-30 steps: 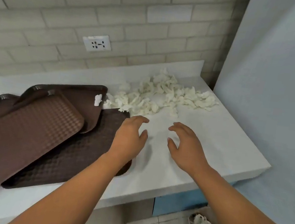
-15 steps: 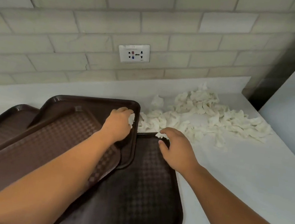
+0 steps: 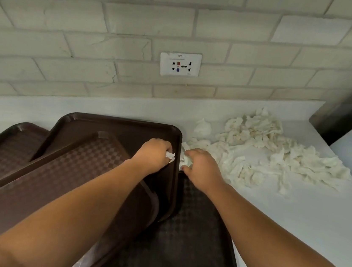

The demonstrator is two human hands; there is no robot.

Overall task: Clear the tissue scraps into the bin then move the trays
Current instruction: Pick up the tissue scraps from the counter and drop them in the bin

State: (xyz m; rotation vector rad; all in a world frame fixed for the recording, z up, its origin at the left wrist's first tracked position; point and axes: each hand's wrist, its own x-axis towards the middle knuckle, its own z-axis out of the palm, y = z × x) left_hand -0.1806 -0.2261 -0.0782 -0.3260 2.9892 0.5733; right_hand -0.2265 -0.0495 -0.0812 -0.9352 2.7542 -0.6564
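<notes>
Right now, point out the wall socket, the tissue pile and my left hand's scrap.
wall socket (image 3: 180,64): head view, faceplate centre.
tissue pile (image 3: 256,141): head view, heap's middle.
scrap (image 3: 170,155): head view, exposed end.

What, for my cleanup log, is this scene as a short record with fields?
trays: brown, overlapping
left hand: grips tissue scrap over the rear tray
right hand: grips second scrap beside that tray's rim
tissue pile: on countertop, right of trays
bin: not in view
</notes>
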